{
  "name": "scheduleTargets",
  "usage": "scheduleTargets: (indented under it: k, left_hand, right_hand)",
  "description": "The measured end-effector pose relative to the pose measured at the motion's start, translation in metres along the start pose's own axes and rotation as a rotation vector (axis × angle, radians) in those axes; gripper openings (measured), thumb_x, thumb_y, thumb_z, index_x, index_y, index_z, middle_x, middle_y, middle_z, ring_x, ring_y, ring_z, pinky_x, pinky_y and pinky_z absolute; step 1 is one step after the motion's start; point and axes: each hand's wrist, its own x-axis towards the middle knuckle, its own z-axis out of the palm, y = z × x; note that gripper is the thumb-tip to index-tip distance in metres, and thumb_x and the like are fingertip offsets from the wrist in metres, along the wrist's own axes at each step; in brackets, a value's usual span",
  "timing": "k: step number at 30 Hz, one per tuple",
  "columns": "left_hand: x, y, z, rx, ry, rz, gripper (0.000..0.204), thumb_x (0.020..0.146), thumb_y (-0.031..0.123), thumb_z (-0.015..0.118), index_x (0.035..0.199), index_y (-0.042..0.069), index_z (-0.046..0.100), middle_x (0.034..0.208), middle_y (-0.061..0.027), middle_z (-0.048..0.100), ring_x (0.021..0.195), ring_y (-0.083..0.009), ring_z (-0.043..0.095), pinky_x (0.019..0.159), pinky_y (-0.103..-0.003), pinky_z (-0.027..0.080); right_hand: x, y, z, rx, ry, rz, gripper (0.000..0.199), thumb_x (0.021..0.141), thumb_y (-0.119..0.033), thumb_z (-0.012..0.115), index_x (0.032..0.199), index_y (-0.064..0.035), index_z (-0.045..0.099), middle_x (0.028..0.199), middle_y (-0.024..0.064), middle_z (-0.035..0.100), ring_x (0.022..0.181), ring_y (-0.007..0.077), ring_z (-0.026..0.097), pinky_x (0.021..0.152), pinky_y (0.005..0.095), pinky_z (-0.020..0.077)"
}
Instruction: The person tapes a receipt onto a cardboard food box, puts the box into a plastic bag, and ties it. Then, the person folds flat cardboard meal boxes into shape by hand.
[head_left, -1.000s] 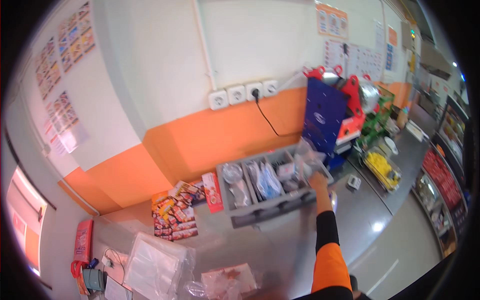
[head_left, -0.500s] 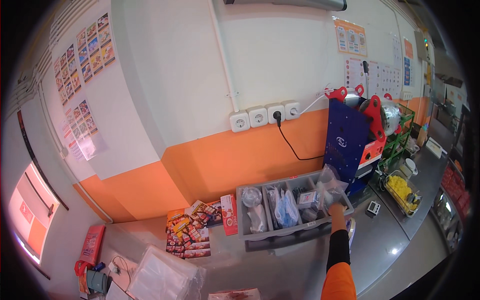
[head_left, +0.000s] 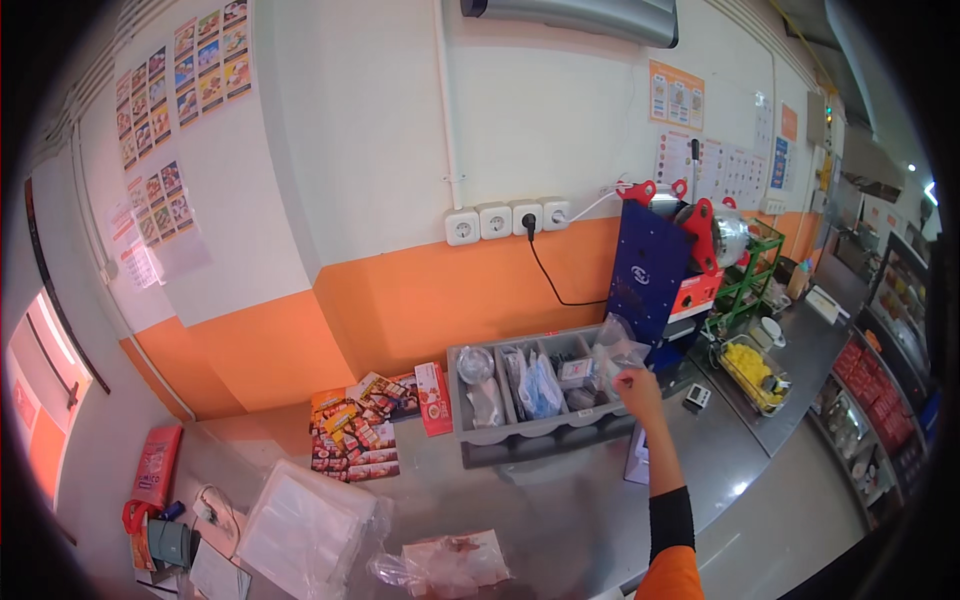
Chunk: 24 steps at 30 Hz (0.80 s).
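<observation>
While the steel worktop [head_left: 560,500] stretches away below and to the left of the right hand [head_left: 636,385], that hand reaches out over the right end of a grey divided tray [head_left: 530,428] and pinches the lower edge of a clear plastic bag [head_left: 617,350] that stands up out of the tray's end compartment, touching the fingers. Judging by this, the picking is at an early point: the bag is gripped but not yet lifted clear of the tray, and nothing taken from it lies near the hand. No left hand is in view. Just behind the hand stands a blue machine with red handles [head_left: 655,265], and far to its left, at the near edge, lie a large pile of clear bags [head_left: 305,525] and a smaller crumpled bag with something reddish inside [head_left: 450,562]. Left of the tray, colourful leaflets [head_left: 355,435] are spread flat. The tray's compartments, going left from the hand, hold dark small items I cannot make out, a bluish bag [head_left: 543,385], more clear wrappers, and a round clear lid [head_left: 475,363] at the far left end
</observation>
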Motion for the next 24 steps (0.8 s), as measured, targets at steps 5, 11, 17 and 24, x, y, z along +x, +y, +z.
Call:
scheduleTargets:
  k: [5, 11, 17, 24]
  left_hand:
    - [-0.005, -0.030, -0.004, -0.452, -0.045, -0.010, 0.037, 0.072, 0.023, 0.061, 0.106, 0.011, 0.053, 0.107, -0.0131, 0.052, 0.105, -0.0274, 0.046, 0.095, -0.036, 0.031]
    - [0.001, -0.010, -0.010, 0.808, -0.176, 0.160, 0.029, 0.088, 0.027, 0.038, 0.112, 0.013, 0.045, 0.105, -0.0126, 0.052, 0.105, -0.0256, 0.045, 0.092, -0.035, 0.034]
    - [0.007, -0.004, -0.007, 0.359, -0.149, -0.226, 0.040, 0.091, 0.042, 0.033, 0.100, 0.011, 0.056, 0.093, -0.0038, 0.055, 0.092, -0.0156, 0.047, 0.087, -0.029, 0.033]
    - [0.019, 0.030, -0.001, 0.239, -0.204, -0.083, 0.034, 0.091, 0.033, 0.038, 0.088, 0.008, 0.061, 0.072, -0.0006, 0.048, 0.073, -0.0112, 0.045, 0.072, -0.027, 0.036]
  right_hand:
    - [-0.064, -0.068, -0.008, 0.283, -0.072, 0.043, 0.009, 0.073, -0.012, 0.061, 0.074, -0.0027, 0.063, 0.065, 0.0078, 0.061, 0.059, 0.0156, 0.058, 0.054, 0.0267, 0.0428]
    - [-0.205, -0.109, 0.024, 0.418, -0.379, 0.078, 0.007, 0.078, -0.010, 0.058, 0.079, -0.0039, 0.062, 0.065, 0.0001, 0.058, 0.060, 0.0057, 0.052, 0.054, 0.0213, 0.0406]
    - [-0.285, -0.143, 0.056, 0.742, -0.416, 0.394, 0.011, 0.081, -0.010, 0.054, 0.087, -0.0020, 0.060, 0.072, 0.0001, 0.059, 0.066, 0.0057, 0.052, 0.061, 0.0207, 0.0411]
    - [-0.312, -0.139, 0.072, 0.758, -0.353, 0.469, 0.013, 0.081, -0.009, 0.055, 0.089, 0.0013, 0.060, 0.076, 0.0022, 0.060, 0.069, 0.0081, 0.056, 0.064, 0.0206, 0.0431]
